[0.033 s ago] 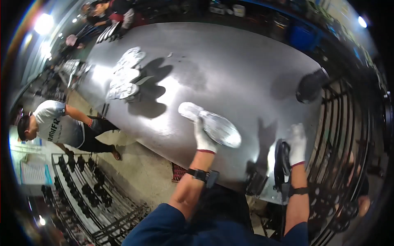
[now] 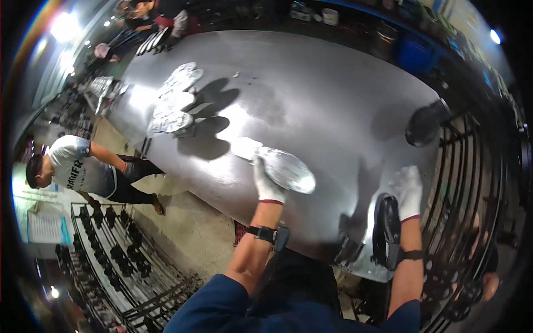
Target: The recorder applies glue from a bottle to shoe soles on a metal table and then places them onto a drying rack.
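Observation:
My left hand (image 2: 268, 184), in a white glove with a red cuff, is closed on the near edge of a shiny silver shoe sole (image 2: 287, 170) over the middle of the metal table (image 2: 311, 105). The sole's narrow end points to the far left. To the right, my right hand (image 2: 408, 191), gloved the same way, has its fingers stretched out, somewhat blurred. Just left of it is a black shoe-shaped piece (image 2: 386, 228) at the table's near edge; whether they touch I cannot tell. Another dark piece (image 2: 348, 250) lies by that edge, partly in shadow.
Several silvery soles (image 2: 175, 102) sit at the table's far left. A black rounded object (image 2: 425, 123) is at the right edge beside a metal rack (image 2: 452, 183). A person (image 2: 83, 164) stands at left near a rack of black pieces (image 2: 119, 244); others are at the far left.
My left hand and the silver sole have moved a little to the left. My right hand has shifted slightly right, and the whole view has also shifted slightly.

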A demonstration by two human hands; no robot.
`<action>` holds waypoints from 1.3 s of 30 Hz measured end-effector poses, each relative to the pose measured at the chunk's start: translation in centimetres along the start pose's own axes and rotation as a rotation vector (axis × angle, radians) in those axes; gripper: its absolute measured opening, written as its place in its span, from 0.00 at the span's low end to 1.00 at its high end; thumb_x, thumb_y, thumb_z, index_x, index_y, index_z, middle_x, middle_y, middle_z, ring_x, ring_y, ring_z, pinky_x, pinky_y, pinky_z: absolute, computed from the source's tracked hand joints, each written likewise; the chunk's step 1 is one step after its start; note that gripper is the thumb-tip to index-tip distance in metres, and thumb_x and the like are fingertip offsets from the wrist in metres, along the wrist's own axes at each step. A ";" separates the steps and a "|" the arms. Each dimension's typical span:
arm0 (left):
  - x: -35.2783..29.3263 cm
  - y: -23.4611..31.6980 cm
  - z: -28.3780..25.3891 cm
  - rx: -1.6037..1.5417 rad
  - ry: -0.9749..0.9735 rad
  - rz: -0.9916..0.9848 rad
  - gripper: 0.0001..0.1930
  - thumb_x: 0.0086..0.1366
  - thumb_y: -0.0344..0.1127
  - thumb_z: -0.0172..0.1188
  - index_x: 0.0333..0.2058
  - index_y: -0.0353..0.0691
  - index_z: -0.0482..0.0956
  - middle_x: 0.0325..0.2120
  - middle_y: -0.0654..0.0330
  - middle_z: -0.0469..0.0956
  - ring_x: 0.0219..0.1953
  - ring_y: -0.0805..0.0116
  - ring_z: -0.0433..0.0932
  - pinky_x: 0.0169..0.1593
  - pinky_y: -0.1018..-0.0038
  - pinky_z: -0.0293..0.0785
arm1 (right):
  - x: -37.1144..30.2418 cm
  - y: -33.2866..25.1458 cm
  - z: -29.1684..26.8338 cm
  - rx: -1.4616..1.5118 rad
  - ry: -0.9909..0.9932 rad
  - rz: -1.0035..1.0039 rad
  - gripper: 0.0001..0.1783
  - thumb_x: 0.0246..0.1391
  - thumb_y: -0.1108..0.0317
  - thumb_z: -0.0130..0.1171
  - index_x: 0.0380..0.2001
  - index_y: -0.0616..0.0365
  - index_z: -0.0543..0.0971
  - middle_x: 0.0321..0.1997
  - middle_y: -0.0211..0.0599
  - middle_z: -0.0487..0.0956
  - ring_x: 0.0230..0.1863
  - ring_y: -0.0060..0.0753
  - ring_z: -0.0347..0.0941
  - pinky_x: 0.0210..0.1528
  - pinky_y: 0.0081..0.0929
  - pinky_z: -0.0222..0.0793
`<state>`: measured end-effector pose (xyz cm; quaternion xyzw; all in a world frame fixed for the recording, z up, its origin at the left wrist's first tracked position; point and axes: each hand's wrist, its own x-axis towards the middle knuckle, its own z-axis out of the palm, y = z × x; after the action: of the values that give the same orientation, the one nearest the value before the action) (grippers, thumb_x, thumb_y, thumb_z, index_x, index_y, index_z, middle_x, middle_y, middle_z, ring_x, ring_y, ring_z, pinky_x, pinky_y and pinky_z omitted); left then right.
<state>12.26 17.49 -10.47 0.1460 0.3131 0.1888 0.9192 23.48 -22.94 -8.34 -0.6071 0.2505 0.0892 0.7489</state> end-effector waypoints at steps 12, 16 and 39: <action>-6.3 -8.9 -5.4 1.297 -0.095 0.042 0.36 0.75 0.43 0.67 0.75 0.37 0.66 0.61 0.48 0.82 0.63 0.57 0.81 0.68 0.65 0.76 | 12.3 -4.7 5.8 0.468 0.138 -0.078 0.30 0.68 0.49 0.71 0.60 0.62 0.78 0.50 0.41 0.84 0.42 0.42 0.82 0.43 0.39 0.86; -5.3 -14.6 -2.1 1.398 -0.377 -0.118 0.38 0.73 0.45 0.64 0.76 0.34 0.63 0.58 0.46 0.84 0.58 0.57 0.85 0.64 0.63 0.79 | 2.2 -0.4 2.5 0.326 -0.086 -0.054 0.29 0.75 0.49 0.62 0.64 0.64 0.79 0.57 0.42 0.86 0.50 0.38 0.83 0.49 0.33 0.84; -4.0 -27.2 -5.4 2.106 -0.886 0.222 0.18 0.78 0.45 0.55 0.50 0.32 0.77 0.38 0.36 0.87 0.44 0.35 0.88 0.49 0.44 0.82 | -26.8 3.5 -3.4 -0.809 0.049 -0.149 0.64 0.53 0.59 0.78 0.82 0.71 0.50 0.78 0.64 0.68 0.78 0.56 0.66 0.80 0.43 0.60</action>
<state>12.87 -7.56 -22.98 0.9230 -0.0498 -0.1547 0.3487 -1.97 -20.71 1.12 -0.8708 0.1683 0.1116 0.4482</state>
